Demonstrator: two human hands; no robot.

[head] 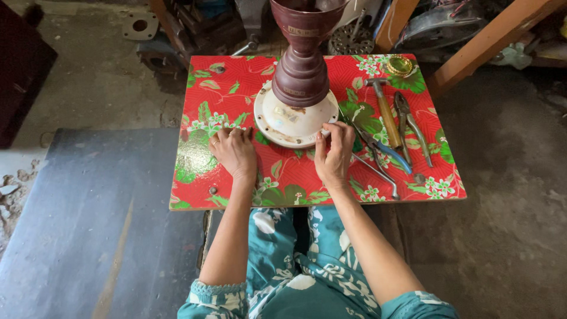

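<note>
Hiding fingertips (maroon stand cropped)

The low table wears a red covering patterned with green leaves and small white flowers. On it stands a fan motor housing in dark maroon, set on a cream-white round base plate flecked with brown stains. The hammer has a tan wooden handle, and 1 pair of pliers has blue grips. The person's garment is teal with white floral print. The floor mat is dark grey.
</note>
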